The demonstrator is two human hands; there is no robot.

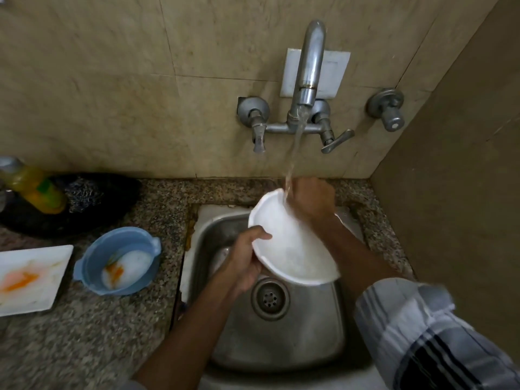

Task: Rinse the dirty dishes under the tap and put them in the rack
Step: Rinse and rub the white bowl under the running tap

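while water hits, white plate (pixel 292 243) tilted, wet.

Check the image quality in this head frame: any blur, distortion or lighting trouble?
Head view: wide-angle bending bows the wall tiles and counter edges; the right hand and striped sleeve smear with motion; the white plate is blown out, so no residue can be judged; light is dim and yellowish, with the black pan lost in shadow; the tap stays fairly sharp.

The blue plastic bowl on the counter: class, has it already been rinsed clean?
No, the blue plastic bowl sits on the speckled granite counter with orange smears and white foam inside it.
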